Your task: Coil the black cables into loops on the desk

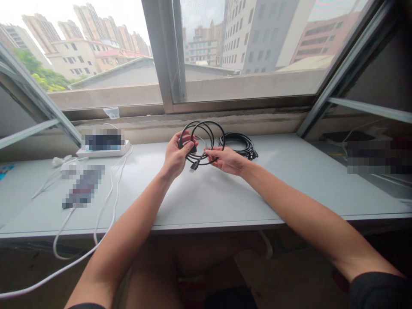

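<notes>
A black cable coiled into a loop [206, 128] is held up above the grey desk [289, 180]. My left hand [176, 155] grips the loop's left side, fingers wrapped round the strands. My right hand [225, 159] pinches the cable's lower right part, near a plug end [194, 166] that hangs down between the hands. A second black cable bundle [238, 143] lies on the desk just behind my right hand, untouched.
A white power strip [104, 151] sits at the back left with white cords [109, 193] trailing over the desk's front edge. Blurred items lie at the left. The window frame [167, 56] rises behind the desk. My knees are below the desk edge.
</notes>
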`<state>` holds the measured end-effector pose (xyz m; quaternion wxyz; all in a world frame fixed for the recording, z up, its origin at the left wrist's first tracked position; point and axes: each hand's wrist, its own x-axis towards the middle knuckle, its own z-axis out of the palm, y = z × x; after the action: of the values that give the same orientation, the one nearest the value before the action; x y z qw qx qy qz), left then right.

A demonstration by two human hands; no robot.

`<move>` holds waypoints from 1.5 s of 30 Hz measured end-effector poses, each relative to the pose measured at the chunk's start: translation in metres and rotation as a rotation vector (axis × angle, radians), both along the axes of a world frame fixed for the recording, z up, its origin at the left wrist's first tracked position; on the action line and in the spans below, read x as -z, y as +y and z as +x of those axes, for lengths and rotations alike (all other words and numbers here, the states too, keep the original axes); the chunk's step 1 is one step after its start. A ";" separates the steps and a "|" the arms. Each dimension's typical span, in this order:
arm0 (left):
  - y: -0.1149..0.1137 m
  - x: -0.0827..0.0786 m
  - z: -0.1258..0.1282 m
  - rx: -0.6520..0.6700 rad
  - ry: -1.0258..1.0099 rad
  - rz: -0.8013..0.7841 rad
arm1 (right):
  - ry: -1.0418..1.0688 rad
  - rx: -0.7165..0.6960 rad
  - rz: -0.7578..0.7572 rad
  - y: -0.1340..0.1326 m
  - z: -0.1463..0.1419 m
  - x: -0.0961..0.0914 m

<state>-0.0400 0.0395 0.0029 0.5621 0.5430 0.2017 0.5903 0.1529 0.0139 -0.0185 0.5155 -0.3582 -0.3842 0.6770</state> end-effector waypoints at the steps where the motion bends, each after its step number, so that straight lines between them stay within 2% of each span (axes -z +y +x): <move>1: -0.001 0.000 0.000 0.017 -0.017 -0.017 | 0.000 0.007 0.014 -0.001 0.000 -0.001; 5: -0.006 -0.002 0.002 0.080 -0.033 -0.074 | 0.056 0.033 0.058 -0.004 -0.005 -0.004; 9: -0.011 -0.003 0.005 0.120 0.066 -0.137 | 0.085 0.075 0.076 -0.005 -0.008 -0.004; 18: -0.019 0.002 0.009 0.101 0.256 -0.253 | 0.061 0.280 -0.027 0.001 -0.008 -0.005; 25: -0.020 0.003 0.010 0.110 0.321 -0.118 | -0.053 0.354 -0.097 0.001 -0.008 -0.006; 30: -0.016 0.007 0.008 0.172 0.330 0.039 | -0.106 0.353 -0.112 -0.002 -0.005 -0.009; 35: -0.018 0.007 0.007 0.173 0.393 0.105 | -0.145 0.286 -0.110 0.001 0.000 -0.003; 40: -0.020 0.008 0.012 0.134 0.374 0.129 | -0.014 0.295 -0.055 0.005 0.004 0.000; 45: -0.015 0.010 0.009 0.155 0.378 0.073 | 0.068 0.292 -0.009 0.003 0.003 -0.010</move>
<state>-0.0312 0.0247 -0.0074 0.5379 0.6781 0.2396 0.4398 0.1563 0.0171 -0.0081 0.6194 -0.3895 -0.3072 0.6085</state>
